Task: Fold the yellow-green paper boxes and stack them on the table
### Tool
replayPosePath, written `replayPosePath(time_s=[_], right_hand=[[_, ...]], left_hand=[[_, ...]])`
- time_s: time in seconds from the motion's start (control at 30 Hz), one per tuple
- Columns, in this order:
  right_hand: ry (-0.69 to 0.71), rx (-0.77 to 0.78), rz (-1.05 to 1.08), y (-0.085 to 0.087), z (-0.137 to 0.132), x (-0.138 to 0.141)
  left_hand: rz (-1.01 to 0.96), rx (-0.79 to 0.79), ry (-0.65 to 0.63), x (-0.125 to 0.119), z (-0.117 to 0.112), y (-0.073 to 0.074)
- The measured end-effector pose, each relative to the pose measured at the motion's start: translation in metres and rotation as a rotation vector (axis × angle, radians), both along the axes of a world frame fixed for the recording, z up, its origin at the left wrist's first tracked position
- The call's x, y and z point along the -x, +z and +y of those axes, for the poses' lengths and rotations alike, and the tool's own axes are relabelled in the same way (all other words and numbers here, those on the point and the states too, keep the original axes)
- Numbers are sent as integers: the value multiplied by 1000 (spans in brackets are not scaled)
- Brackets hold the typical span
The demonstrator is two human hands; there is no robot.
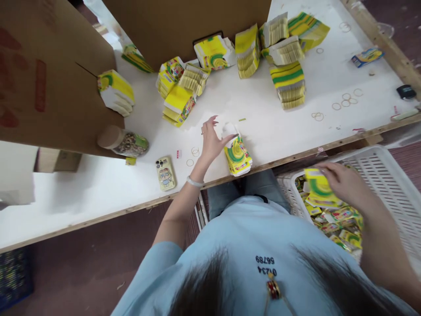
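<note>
Near the table's front edge lies a small stack of yellow-green printed cartons (237,154), folded flat, with white flaps at its far end. My left hand (212,138) is just left of it, thumb and fingers apart, the thumb tip over the stack's far end. My right hand (344,180) grips a yellow carton (317,186) with a green swirl above a white plastic basket (378,153). Inside that basket are many filled yellow packs (345,224).
Several bundles of flat cartons (287,83) stand along the table's back by a large cardboard box (187,26). A phone (165,173), a jar (126,141) and rubber bands (347,100) lie on the white table (82,193). A wooden strip edges it.
</note>
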State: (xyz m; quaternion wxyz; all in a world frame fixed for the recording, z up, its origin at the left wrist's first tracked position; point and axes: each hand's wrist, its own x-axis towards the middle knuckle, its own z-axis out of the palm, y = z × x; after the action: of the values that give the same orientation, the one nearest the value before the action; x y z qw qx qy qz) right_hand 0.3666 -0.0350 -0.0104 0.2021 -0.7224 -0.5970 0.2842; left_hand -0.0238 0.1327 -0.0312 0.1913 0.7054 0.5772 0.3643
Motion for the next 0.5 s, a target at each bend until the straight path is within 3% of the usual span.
replayPosePath(time_s=[0.1, 0.17, 0.23, 0.33, 0.5], right_hand=[[-30, -80, -483, 0, -12, -49], [19, -143, -549, 4, -9, -43], [121, -203, -456, 10, 8, -9], [179, -399, -242, 17, 50, 68], [274, -765, 122, 18, 98, 184]], left_hand=[[33, 140, -86, 5, 43, -11], [78, 106, -135, 7, 53, -8], [106, -36, -155, 8, 52, 3], [53, -203, -174, 4, 30, 30], [-134, -157, -127, -18, -31, 71]])
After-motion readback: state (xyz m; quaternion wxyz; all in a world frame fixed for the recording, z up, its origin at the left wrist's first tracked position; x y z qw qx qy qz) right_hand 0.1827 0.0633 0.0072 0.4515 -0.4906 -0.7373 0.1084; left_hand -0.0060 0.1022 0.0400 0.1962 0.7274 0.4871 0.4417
